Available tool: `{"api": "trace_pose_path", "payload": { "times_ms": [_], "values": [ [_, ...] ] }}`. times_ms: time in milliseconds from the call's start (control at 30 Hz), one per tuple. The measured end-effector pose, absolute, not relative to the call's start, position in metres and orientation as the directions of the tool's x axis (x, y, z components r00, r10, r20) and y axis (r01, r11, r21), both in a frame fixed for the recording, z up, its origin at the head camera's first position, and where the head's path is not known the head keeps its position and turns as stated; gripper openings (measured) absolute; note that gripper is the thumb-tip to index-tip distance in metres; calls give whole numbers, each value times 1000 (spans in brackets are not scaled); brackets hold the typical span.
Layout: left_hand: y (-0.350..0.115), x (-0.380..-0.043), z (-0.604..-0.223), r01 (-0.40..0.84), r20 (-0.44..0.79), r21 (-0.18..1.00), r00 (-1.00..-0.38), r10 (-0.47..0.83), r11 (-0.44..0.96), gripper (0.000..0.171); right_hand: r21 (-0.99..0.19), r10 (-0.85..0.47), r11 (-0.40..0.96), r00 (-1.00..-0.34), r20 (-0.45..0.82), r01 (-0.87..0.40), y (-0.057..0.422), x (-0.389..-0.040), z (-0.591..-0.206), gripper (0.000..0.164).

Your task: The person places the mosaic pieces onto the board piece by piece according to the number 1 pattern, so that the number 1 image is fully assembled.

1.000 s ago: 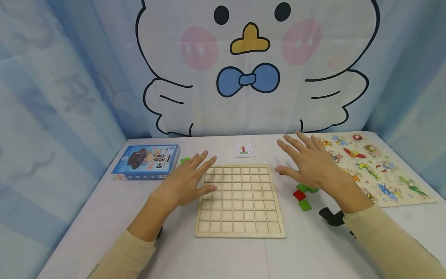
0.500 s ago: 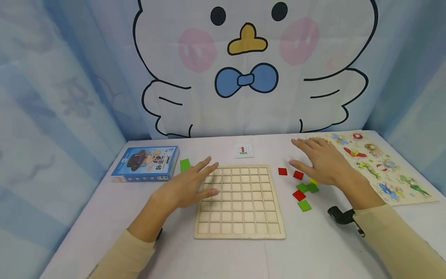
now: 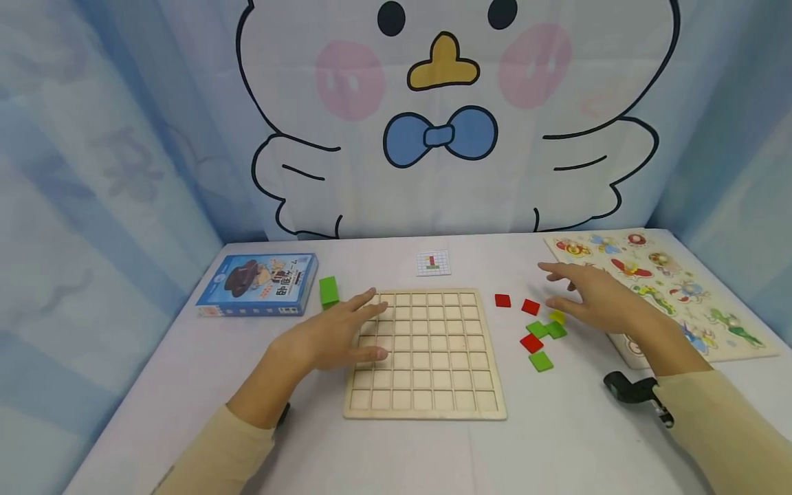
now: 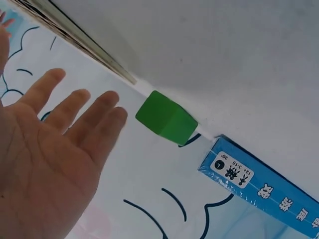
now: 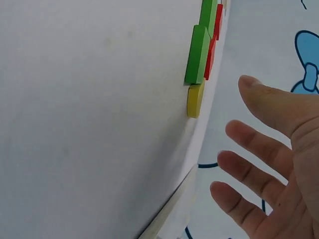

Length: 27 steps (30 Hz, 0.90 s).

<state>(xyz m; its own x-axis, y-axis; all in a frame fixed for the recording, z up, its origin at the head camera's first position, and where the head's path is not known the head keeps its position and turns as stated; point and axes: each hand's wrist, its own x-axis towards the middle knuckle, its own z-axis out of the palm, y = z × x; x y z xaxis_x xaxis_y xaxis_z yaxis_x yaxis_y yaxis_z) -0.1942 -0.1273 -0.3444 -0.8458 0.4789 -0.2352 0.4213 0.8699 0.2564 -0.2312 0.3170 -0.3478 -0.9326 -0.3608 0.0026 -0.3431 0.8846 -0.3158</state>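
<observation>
Above the left edge of a wooden grid board (image 3: 433, 354) hovers my left hand (image 3: 334, 333), its fingers loosely extended and holding nothing. Just beyond it stands a green block (image 3: 328, 292), seen apart from the fingertips in the left wrist view. To the right, my right hand (image 3: 594, 299) hangs in the air with relaxed fingers and nothing in its grasp. Nearest to it are a yellow tile (image 3: 557, 317), partly covered in the head view, and a red tile (image 3: 530, 306). Green tiles (image 3: 541, 361) and other red tiles (image 3: 503, 300) lie scattered beside the board.
A blue box (image 3: 256, 284) lies at the back left. Behind the grid board is a small card (image 3: 433, 262) with a coloured grid pattern. A board with insect pictures (image 3: 736, 330) covers the right side, partly under my right arm. A cartoon curtain (image 3: 439, 192) hangs behind.
My right hand has moved right and toward me, uncovering the red and yellow tiles and more of the insect board. My left hand has shifted slightly toward me, revealing the green block.
</observation>
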Motion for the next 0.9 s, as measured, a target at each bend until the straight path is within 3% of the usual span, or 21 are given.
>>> {"api": "trace_pose_path", "payload": {
  "times_ms": [500,900],
  "values": [
    [-133,-195,-345,370,-296,283,-844,448,885,87,-333,-366,879,-931,-11,-342,331,-221,-354,64],
    [-137,-198,-347,353,-346,252,-837,424,901,91,-339,-386,872,-922,-30,-354,331,-221,-358,43]
  ]
}}
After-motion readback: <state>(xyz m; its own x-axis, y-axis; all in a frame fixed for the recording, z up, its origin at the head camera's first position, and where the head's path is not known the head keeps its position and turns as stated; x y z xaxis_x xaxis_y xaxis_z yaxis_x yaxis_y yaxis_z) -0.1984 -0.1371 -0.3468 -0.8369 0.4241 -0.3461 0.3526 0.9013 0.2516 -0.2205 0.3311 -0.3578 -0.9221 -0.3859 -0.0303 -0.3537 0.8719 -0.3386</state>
